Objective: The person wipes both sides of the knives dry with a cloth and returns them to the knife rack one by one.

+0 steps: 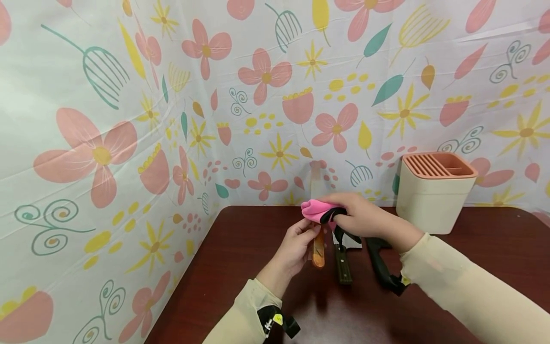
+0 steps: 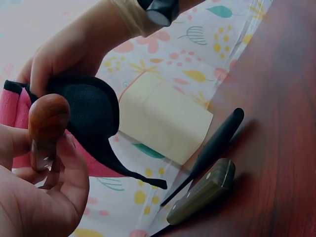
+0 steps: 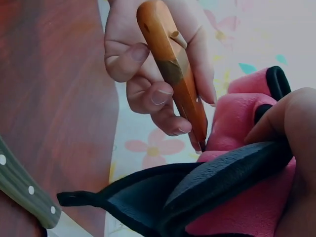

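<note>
In the head view my left hand (image 1: 296,243) grips a knife by its orange-brown wooden handle (image 1: 318,253), and the long pale blade (image 1: 315,179) points up and away. My right hand (image 1: 358,215) holds a pink cloth (image 1: 315,210) with black edging and a dark underside, folded around the blade just above the handle. From the right wrist view, the left fingers lie along the wooden handle (image 3: 170,64), and the cloth (image 3: 232,118) covers the blade beyond it. The handle's rounded butt (image 2: 49,116) faces the left wrist camera.
On the dark red-brown table (image 1: 258,267) lie a knife with a green riveted handle (image 1: 343,265) and a tool with a black handle (image 1: 382,270). A cream holder (image 1: 431,203) with an orange slotted top stands at the back right. Flower-patterned sheeting (image 1: 266,119) hangs behind and left.
</note>
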A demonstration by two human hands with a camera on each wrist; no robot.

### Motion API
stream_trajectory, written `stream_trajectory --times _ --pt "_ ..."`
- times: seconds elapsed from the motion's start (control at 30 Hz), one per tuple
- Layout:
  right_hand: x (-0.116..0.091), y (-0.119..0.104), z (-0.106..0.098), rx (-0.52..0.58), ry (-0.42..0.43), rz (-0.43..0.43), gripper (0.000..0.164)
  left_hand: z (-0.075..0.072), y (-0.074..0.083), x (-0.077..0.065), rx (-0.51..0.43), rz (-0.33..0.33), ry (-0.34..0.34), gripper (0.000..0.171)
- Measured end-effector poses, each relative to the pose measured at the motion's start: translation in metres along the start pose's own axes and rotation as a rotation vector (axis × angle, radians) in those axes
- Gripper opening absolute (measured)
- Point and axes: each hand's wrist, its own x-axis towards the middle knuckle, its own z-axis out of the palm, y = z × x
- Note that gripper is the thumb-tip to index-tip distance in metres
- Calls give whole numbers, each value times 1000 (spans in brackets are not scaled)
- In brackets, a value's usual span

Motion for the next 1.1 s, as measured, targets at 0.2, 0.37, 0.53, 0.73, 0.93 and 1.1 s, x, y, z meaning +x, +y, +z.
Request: stream_trajectory --times 0.2,0.37,0.53,0.73,0.93,1.1 --pt "-13 4 12 -51 134 -85 55 0 -4 2 -25 -38 33 37" --pt "-21 5 26 -75 212 -109 51 1 -7 3 -60 -36 59 36" --pt "-24 3 39 -108 239 -70 56 2 -7 3 -96 -23 71 29" --pt "-26 -4 45 -142 209 -56 63 0 -5 3 -98 -57 78 25" --pt "-34 -10 46 -173 224 7 64 -2 -3 1 -76 -76 28 25" --pt "-38 -12 45 -164 228 -13 63 -2 -4 1 -67 -100 20 25"
